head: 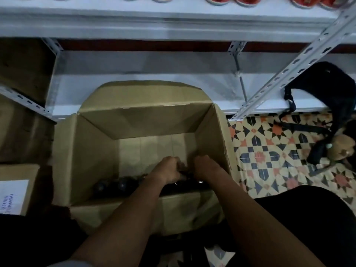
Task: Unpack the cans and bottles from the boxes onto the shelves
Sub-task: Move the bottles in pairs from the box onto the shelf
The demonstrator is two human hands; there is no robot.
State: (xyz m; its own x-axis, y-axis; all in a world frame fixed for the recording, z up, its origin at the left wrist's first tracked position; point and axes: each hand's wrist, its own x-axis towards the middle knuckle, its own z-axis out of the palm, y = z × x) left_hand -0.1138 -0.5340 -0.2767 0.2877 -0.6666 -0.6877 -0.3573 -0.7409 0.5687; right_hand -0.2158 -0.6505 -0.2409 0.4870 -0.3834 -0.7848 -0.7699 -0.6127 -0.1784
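- Step: pick from box. Both hands are down inside the open cardboard box [134, 120], at its near wall.
- Left hand [167, 170] and right hand [204, 167] have fingers curled over dark bottles [117, 185] in the near row; what each grip actually grasps I cannot tell, too dark and blurred.
- More dark bottle tops sit just left of the left hand; the far half of the box floor is bare.
- Next move, my guess: lift straight up past the near wall and flaps, then forward to the lower shelf [173, 81].
- Clearance: lower shelf is open behind the box; the upper shelf [173, 26] edge overhangs it, with red cans [217, 0] on top.
- Slotted upright [289, 74] and black bag [325, 87] crowd the right side.
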